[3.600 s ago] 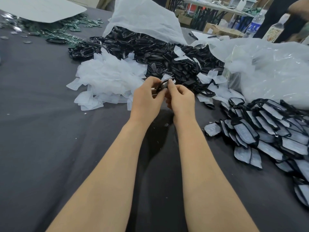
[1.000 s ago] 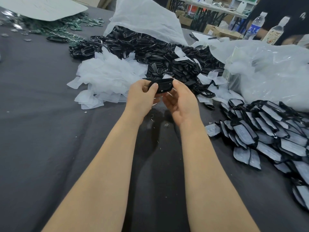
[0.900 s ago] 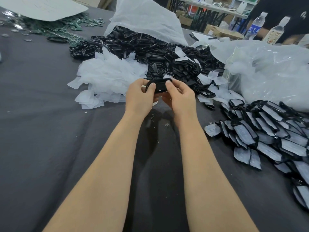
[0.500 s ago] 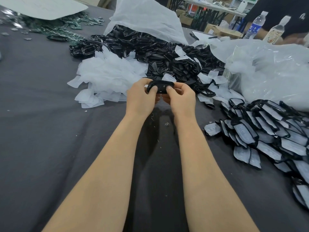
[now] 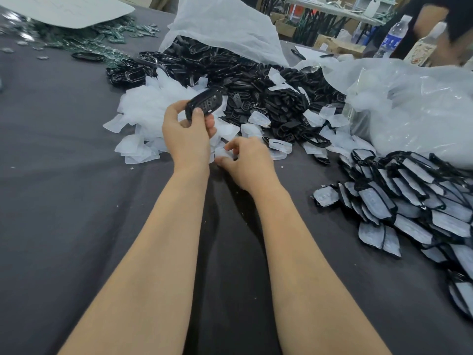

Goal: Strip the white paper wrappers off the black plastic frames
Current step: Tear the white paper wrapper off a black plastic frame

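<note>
My left hand (image 5: 188, 133) grips a bare black plastic frame (image 5: 204, 105), lifted above the table with its holes facing me. Lower and to the right, my right hand (image 5: 249, 162) pinches a white paper wrapper (image 5: 225, 152) just over the cloth. A heap of loose white wrappers (image 5: 151, 111) lies behind my left hand. Stripped black frames (image 5: 243, 78) are piled beyond it. Frames that still wear wrappers (image 5: 414, 198) are stacked at the right.
A dark grey cloth (image 5: 64, 201) covers the table. A white bag (image 5: 222, 24) spills the black frames; a clear plastic bag (image 5: 414, 103) sits at the right. Green parts (image 5: 102, 39) lie far left. Bottles (image 5: 391, 38) and another person (image 5: 435, 24) stand at the back right.
The hands have parted. My left hand lifted the black frame up and tilted it. My right hand dropped toward the table with the white wrapper peeled off the frame.
</note>
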`<move>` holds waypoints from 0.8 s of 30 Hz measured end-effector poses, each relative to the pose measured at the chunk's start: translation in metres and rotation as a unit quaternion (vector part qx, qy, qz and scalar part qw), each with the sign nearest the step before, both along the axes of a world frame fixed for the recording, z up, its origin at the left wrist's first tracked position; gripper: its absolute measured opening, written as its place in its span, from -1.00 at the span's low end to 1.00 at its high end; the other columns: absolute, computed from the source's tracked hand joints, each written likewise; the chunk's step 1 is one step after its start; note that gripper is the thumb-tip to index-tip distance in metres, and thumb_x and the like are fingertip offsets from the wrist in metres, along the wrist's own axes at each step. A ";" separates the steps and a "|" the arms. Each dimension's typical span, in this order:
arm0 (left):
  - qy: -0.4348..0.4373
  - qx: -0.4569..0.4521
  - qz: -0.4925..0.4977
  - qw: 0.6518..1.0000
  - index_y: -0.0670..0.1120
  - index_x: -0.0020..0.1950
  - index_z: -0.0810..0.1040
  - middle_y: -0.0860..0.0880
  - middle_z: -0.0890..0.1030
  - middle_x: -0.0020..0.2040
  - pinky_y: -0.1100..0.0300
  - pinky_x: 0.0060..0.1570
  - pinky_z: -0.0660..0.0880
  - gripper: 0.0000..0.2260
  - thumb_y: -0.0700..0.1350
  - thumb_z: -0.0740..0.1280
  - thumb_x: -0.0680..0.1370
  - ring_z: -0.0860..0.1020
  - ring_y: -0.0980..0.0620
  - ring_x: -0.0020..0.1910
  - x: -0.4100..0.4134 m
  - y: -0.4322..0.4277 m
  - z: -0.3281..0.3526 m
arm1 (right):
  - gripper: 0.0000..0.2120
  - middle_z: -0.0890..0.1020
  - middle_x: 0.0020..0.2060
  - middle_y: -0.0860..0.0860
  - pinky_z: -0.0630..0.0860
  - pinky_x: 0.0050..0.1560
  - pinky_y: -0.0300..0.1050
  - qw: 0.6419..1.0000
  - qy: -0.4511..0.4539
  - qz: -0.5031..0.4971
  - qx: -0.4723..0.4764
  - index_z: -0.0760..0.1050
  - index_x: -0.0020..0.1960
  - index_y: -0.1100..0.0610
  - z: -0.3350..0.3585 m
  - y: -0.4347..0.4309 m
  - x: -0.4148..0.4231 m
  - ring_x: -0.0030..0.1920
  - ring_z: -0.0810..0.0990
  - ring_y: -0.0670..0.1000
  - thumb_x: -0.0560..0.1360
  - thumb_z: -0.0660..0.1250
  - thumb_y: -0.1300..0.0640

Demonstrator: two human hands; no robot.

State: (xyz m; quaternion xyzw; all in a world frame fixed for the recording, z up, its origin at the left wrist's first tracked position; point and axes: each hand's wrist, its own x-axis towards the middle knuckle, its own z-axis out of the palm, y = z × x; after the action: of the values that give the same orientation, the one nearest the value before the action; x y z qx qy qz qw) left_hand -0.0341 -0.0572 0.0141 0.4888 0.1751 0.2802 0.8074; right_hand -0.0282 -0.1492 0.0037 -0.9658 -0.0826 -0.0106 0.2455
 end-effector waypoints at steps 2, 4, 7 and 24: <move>0.003 -0.001 -0.006 1.000 -0.10 0.07 0.40 -0.06 0.57 -0.27 0.34 -0.31 0.53 -0.89 -0.29 0.20 0.61 0.55 0.19 -0.39 0.000 -0.002 0.000 | -0.70 0.51 0.17 0.11 0.42 0.24 0.07 1.000 -0.014 0.001 -0.005 0.52 0.20 0.10 0.000 0.000 -0.001 0.20 0.48 0.13 0.53 0.32 -0.01; 0.006 0.001 -0.013 1.000 -0.11 0.09 0.39 -0.06 0.57 -0.27 0.34 -0.31 0.53 -0.89 -0.29 0.19 0.62 0.55 0.20 -0.39 0.000 -0.003 -0.001 | -0.70 0.54 0.14 0.11 0.43 0.21 0.07 0.999 -0.029 0.000 -0.027 0.53 0.17 0.11 0.001 0.001 -0.003 0.18 0.50 0.14 0.53 0.29 -0.03; 0.008 0.009 -0.013 1.000 -0.10 0.09 0.39 -0.06 0.57 -0.26 0.33 -0.30 0.53 -0.89 -0.28 0.20 0.61 0.56 0.20 -0.38 0.000 -0.004 -0.001 | -0.61 0.54 0.13 0.07 0.41 0.22 0.07 0.997 -0.026 -0.005 -0.074 0.52 0.19 0.10 0.002 0.005 -0.005 0.19 0.49 0.13 0.49 0.30 -0.13; 0.029 0.019 -0.051 0.998 -0.09 0.07 0.40 -0.03 0.55 -0.27 0.31 -0.24 0.57 -0.90 -0.27 0.20 0.61 0.54 0.21 -0.40 0.001 -0.007 -0.003 | -0.72 0.54 -0.31 0.03 0.56 -0.19 -0.20 0.898 0.041 -0.100 0.427 0.45 -0.20 0.11 0.007 -0.021 0.002 -0.37 0.58 -0.13 0.49 0.11 0.42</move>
State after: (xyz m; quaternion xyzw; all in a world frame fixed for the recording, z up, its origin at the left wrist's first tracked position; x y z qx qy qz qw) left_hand -0.0336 -0.0641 0.0108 0.5202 0.1683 0.2276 0.8057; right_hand -0.0264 -0.1699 0.0111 -0.7712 0.0372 -0.0301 0.6349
